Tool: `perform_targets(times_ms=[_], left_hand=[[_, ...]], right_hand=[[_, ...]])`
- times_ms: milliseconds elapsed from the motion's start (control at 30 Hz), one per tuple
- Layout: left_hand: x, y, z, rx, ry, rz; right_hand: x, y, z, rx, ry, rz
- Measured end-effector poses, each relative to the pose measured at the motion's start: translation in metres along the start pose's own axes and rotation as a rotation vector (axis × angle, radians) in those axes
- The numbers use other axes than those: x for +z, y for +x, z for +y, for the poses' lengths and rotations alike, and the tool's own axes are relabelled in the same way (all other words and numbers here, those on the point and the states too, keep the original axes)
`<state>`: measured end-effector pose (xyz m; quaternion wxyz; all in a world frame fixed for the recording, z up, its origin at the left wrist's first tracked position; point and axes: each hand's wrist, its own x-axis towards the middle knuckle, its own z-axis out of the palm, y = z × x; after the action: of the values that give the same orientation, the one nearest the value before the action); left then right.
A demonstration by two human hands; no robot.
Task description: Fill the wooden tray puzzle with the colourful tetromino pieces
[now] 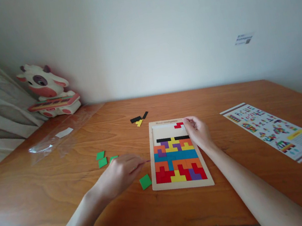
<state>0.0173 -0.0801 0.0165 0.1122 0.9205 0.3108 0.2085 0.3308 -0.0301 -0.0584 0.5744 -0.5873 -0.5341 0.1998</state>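
Note:
A wooden puzzle board [153, 175] lies on the table, its lower part filled with coloured blocks. Near its top, a red piece [178, 125] sits in the white area, above a row of black pieces [165, 139]. My left hand [124, 170] is just left of the board, fingers pinched on a thin purple piece [147, 161] seen edge-on. At the board's upper right edge is my right hand [197, 130], its fingers closed on the frame. A green square [145, 181] lies beside the board's lower left corner; several more green squares [103, 162] are farther left, one partly behind my left hand.
Black pieces [136, 119] and a yellow piece [139, 123] lie beyond the board. A printed sheet [277, 131] is at the right. Clear plastic wrapping [48, 144] lies at the left, before a cow-shaped toy keyboard [50, 91] by the wall and curtain.

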Motion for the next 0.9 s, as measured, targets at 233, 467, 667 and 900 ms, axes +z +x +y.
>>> perform_targets(times_ms=[233, 467, 667, 900], left_hand=[[0.028, 0.066, -0.036, -0.428, -0.567, 0.099], [0.05, 0.085, -0.041, -0.323, -0.589, 0.185], [0.051, 0.078, -0.051, -0.105, -0.343, 0.154], [0.048, 0.077, -0.062, -0.005, -0.236, 0.024]], right_hand=[[-0.003, -0.004, -0.011, -0.146, -0.109, -0.065], [0.002, -0.019, -0.044, -0.464, -0.176, -0.384], [0.011, -0.029, -0.057, -0.613, -0.298, -0.528], [0.009, -0.027, -0.053, -0.556, -0.294, -0.486]])
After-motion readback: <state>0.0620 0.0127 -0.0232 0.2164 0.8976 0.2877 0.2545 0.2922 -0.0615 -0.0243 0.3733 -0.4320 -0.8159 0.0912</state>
